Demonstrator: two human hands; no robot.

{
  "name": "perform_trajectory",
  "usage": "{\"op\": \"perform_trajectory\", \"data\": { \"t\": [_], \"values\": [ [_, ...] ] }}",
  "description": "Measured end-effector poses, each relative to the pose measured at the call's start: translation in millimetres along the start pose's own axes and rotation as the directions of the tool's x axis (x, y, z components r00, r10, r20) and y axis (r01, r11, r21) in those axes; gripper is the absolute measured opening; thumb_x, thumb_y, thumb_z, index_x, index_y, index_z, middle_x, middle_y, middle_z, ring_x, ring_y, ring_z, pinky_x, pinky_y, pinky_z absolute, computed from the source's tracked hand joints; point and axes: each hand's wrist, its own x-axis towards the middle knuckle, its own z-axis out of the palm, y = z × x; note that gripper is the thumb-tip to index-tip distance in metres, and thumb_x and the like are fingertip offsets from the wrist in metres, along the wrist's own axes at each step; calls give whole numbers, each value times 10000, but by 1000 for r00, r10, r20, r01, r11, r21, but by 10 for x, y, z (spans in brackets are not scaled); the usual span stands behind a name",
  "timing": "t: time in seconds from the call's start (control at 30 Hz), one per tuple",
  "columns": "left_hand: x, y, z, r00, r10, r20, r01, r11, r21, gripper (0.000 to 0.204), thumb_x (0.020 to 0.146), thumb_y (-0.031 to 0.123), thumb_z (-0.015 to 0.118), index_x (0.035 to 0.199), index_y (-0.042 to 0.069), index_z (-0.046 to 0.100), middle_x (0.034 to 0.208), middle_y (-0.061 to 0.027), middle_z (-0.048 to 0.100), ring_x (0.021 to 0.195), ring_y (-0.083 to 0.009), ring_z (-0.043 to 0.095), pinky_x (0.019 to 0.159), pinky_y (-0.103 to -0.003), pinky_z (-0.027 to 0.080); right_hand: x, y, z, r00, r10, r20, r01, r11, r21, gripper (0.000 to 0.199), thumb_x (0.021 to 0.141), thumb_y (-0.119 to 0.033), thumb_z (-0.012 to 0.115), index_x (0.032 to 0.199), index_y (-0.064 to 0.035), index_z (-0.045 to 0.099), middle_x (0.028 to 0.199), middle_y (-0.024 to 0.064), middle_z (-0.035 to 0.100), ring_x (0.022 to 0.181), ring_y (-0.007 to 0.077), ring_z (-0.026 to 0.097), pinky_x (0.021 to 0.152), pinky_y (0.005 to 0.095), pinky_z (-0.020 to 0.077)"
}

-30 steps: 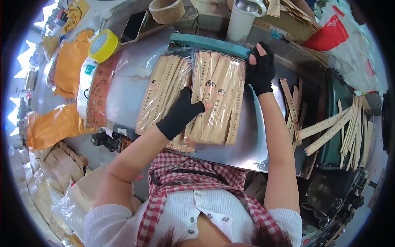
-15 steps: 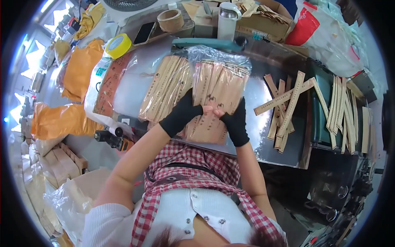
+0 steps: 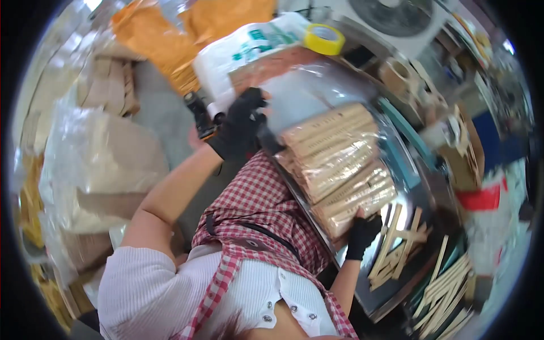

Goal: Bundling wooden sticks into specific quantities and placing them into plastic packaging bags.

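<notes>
Right now the clear plastic bag of flat wooden sticks (image 3: 340,164) is lying across the shiny metal bench (image 3: 419,198), just in front of the person's checked apron, w/ the sticks stacked in tight rows inside.

To do this well, I'd judge both ends need even pressure so the rows stay square & the film doesn't bunch; the near corner looks like the spot where the stack could slide or fan out, so keeping the bag flat on the bench while squaring it up seems safest.

The left hand (image 3: 238,127), in a black glove, is reaching to the bag's left end; fingers are curled in narrow around the film edge there, apparently pinching it, though motion blur is making the exact grip hard to read. The right hand (image 3: 362,235), also black-gloved, is pressing against the bag's right end, fingers bent & closed onto the corner of the stack, holding it.

Further out, loose wooden sticks (image 3: 396,243) are lying crossed on the bench just right of the bag. A yellow tape roll (image 3: 324,38) is sitting at the far side, near a white printed bag (image 3: 249,51), & orange padded envelopes (image 3: 170,28) are piled beyond.
</notes>
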Motion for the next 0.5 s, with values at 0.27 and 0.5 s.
{"op": "perform_trajectory", "data": {
  "t": [0.27, 0.5],
  "values": [
    [188, -2207, -1580, 942, -302, 147, 134, 739, 660, 432, 760, 160, 661, 1168, 55, 570, 1094, -133, 604, 1058, -304, 573, 894, -377, 464, 180, -619, -76, 978, -162, -135, 182, 972, 151, 132, 898, -104, 601, 952, -1, 537, 873, 82, 529, 792, 206, 493, 750, 307, 440],
    [1101, -3438, -1110, 702, -571, 425, 77, 655, 752, 801, 580, 343, 847, 1264, 148, 479, 1208, -180, 538, 1145, -343, 523, 933, -443, 449, -138, -2024, -23, 883, -389, 263, 422, 903, -82, 47, 827, -21, 623, 844, -14, 579, 842, 87, 605, 783, 224, 565, 748, 323, 456]
  ]
}}
